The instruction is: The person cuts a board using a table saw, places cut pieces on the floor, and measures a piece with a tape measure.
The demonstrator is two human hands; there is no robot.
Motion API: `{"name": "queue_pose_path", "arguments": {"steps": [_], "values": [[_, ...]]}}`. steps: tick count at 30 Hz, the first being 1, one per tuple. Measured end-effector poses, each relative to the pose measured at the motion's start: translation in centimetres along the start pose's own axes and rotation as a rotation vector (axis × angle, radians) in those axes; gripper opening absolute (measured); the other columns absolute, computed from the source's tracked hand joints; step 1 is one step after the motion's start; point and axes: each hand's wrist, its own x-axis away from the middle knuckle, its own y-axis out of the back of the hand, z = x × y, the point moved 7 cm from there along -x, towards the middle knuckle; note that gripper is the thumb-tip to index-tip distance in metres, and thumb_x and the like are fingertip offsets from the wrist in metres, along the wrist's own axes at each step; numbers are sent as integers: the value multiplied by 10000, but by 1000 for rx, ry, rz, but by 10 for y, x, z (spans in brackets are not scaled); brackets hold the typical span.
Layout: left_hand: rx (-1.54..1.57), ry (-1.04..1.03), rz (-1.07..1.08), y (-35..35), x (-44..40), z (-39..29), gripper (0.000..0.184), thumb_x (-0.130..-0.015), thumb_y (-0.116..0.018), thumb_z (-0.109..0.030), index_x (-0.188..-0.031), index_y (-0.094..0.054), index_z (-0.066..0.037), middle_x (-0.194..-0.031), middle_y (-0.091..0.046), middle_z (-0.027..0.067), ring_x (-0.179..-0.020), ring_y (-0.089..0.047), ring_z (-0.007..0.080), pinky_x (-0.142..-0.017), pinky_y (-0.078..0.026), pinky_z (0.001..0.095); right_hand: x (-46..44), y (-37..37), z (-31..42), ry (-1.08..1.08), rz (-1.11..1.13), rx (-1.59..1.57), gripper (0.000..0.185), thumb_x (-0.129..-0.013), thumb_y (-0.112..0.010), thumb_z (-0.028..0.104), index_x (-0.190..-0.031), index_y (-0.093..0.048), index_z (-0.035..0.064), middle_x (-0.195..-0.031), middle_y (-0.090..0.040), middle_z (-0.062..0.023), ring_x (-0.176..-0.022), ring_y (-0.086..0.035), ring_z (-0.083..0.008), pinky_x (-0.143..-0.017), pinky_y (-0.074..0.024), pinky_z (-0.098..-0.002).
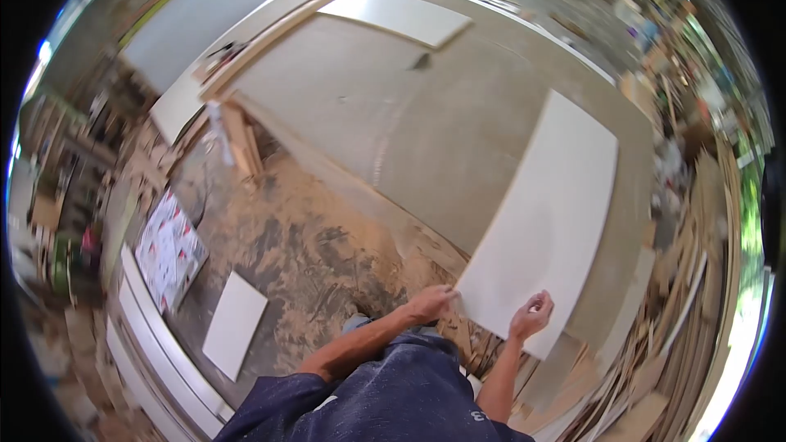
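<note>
A long white board (544, 205) lies on the large grey-brown worktable (458, 106), its near end sticking out past the table edge toward me. My left hand (432, 304) is closed at the board's near left corner, with the fingertips on its edge. Over the near end of the same board is my right hand (531, 317), fingers curled together. A small pale spot shows between those fingers, too small to name. How firmly my left fingers grip the edge is hard to see.
Another white board (397, 15) lies at the table's far end beside a wooden strip (278, 37). Sawdust covers the floor (319, 221). A small white panel (235, 326) and a patterned pack (170, 252) lie at left. Long wood offcuts (696, 278) are heaped at right.
</note>
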Motion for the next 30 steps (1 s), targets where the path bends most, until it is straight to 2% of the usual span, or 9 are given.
{"name": "queue_pose_path", "arguments": {"steps": [2,7,9,13,16,18,22,24,30], "values": [[28,16,120,4,3,6,328,-874,-679,-155,-1172,-652,-20,-1067,-658,190,-1058,-611,406,-902,-494,466,9,-51,61,210,203,-167,174,-905,-607,-7,-1073,-654,-1,-893,-629,-107,-719,-591,-199,-643,-498,-328],[92,81,-49,84,29,60,258,-866,-673,-110,-1114,-683,-41,-991,-686,175,-917,-652,370,-794,-526,408,71,-179,216,396,902,-434,131,-912,-625,88,-978,-683,-9,-844,-684,-155,-705,-639,-229,-661,-518,-346],[265,157,-292,137,46,92,180,-836,-709,-119,-971,-636,-25,-832,-631,187,-802,-648,356,-694,-481,461,117,-234,259,468,1152,-479,155,-906,-634,107,-982,-690,-16,-871,-705,-172,-742,-689,-251,-693,-544,-347],[218,241,-466,245,99,157,218,-850,-719,-161,-1005,-670,-15,-815,-646,169,-782,-655,316,-697,-508,412,205,-310,352,458,1438,-476,191,-889,-641,164,-963,-702,-1,-870,-722,-180,-812,-719,-308,-740,-559,-381],[212,383,-640,321,171,200,315,-843,-735,-190,-1094,-688,-5,-837,-684,158,-776,-669,298,-732,-537,375,263,-347,415,537,1518,-385,215,-889,-675,160,-1018,-710,-9,-884,-734,-170,-779,-724,-250,-726,-565,-347],[294,609,-708,377,222,232,398,-843,-738,-210,-1172,-678,6,-886,-723,167,-815,-702,281,-782,-553,347,293,-378,462,533,1544,-414,223,-887,-680,170,-1018,-715,-7,-883,-737,-167,-791,-723,-245,-734,-563,-351],[210,768,-896,450,330,304,397,-853,-734,-229,-1157,-681,20,-904,-736,160,-812,-716,253,-776,-559,351,338,-439,543,551,1561,-465,240,-889,-686,198,-1023,-725,3,-896,-742,-160,-833,-719,-237,-760,-557,-358],[90,978,-1036,481,371,336,413,-856,-736,-244,-1148,-681,43,-909,-741,159,-825,-720,223,-774,-561,336,343,-475,597,573,1580,-465,260,-892,-685,209,-1043,-722,-1,-907,-740,-172,-838,-715,-244,-763,-555,-352],[253,1042,-1143,541,365,390,407,-859,-745,-260,-1134,-691,35,-931,-741,156,-856,-713,213,-798,-557,339,332,-618,783,692,1306,-650,264,-894,-678,218,-1026,-716,-8,-916,-729,-185,-820,-707,-278,-752,-553,-374]]}}
